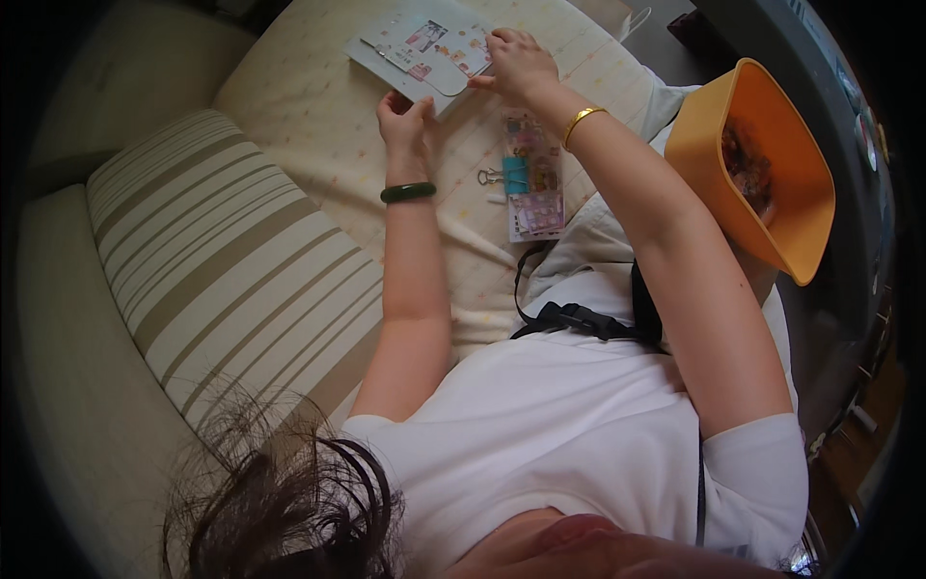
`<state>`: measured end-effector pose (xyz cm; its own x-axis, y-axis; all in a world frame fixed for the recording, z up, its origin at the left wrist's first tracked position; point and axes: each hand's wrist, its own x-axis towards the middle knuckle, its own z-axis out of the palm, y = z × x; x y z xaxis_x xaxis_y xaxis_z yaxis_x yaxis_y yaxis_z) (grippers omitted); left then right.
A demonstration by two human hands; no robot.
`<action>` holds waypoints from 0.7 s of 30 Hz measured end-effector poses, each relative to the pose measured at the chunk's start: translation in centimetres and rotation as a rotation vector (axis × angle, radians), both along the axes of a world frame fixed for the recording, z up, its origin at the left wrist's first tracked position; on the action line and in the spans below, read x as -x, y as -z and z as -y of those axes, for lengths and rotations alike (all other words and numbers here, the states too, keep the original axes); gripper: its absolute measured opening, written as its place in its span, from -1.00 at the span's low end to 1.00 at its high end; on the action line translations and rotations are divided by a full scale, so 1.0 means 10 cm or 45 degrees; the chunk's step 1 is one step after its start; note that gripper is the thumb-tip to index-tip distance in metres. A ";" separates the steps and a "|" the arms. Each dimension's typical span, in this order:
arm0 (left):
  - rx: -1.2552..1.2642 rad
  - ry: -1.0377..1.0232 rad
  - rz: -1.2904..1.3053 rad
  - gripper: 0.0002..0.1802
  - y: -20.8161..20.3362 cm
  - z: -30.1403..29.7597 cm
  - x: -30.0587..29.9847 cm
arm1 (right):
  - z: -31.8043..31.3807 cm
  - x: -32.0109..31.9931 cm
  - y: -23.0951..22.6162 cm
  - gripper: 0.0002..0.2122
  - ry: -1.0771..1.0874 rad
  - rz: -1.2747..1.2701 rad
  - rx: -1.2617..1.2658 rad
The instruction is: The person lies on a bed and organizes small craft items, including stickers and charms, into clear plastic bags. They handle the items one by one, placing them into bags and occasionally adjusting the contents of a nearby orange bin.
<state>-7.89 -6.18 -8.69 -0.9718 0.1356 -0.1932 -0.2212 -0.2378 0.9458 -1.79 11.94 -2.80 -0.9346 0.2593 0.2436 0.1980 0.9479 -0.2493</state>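
Note:
A pale, flat booklet or board (410, 31) with small pink, brown and orange pictures lies at the far end of the cushioned seat. My left hand (403, 124) grips its near edge, thumb and fingers bent at the rim. At its right edge my right hand (522, 68) holds on, thumb toward me and fingers farther up. Across the booklet's left part rests a slim silver pen-like tool (385, 55). Between my forearms lies a stack of clear-and-pink sticker sheets (536, 210), with a blue binder clip (516, 175) on its left side.
An orange-yellow bin (696, 130) with dark scraps inside stands at my right, close to my right arm. A striped cushion (222, 251) leans along the left. Beneath the booklet spreads a cream patterned cover (299, 106). A black buckled strap (579, 319) crosses my lap.

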 end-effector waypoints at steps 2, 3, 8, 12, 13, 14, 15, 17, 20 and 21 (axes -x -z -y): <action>-0.027 -0.003 -0.040 -0.49 -0.03 0.00 -0.07 | -0.07 0.07 -0.03 -0.47 -0.058 0.146 0.001; -0.014 -0.006 -0.042 -0.45 -0.07 0.00 -0.11 | -0.11 0.12 -0.10 -0.46 -0.096 0.217 -0.005; -0.053 0.025 -0.072 -0.36 -0.06 0.08 -0.12 | 0.04 0.24 -0.39 -0.44 0.009 0.395 0.074; -0.075 0.019 -0.065 -0.36 -0.08 0.08 -0.15 | 0.21 0.32 -0.71 -0.51 -0.135 0.644 0.009; -0.067 0.028 -0.078 -0.35 -0.06 0.05 -0.15 | 0.15 0.35 -0.57 -0.56 -0.141 0.474 -0.020; -0.058 0.037 -0.091 -0.35 -0.04 0.02 -0.14 | 0.04 0.38 -0.31 -0.61 -0.148 0.305 -0.049; -0.059 0.036 -0.084 -0.35 -0.04 0.02 -0.14 | 0.03 0.40 -0.26 -0.66 -0.167 0.134 -0.074; -0.060 0.036 -0.070 -0.35 -0.06 0.02 -0.15 | 0.01 0.48 -0.15 -0.74 -0.206 0.306 -0.070; -0.018 0.004 -0.101 -0.35 -0.03 0.07 -0.13 | 0.15 0.51 -0.41 -0.79 -0.231 0.533 -0.035; -0.024 0.006 -0.103 -0.35 -0.05 0.07 -0.14 | 0.18 0.49 -0.49 -0.79 -0.223 0.609 -0.019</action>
<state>-6.46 -6.85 -8.23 -0.9834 0.1431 -0.1118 -0.1458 -0.2547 0.9560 -6.74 10.17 2.06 -0.9716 0.0885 -0.2195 0.1244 0.9799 -0.1557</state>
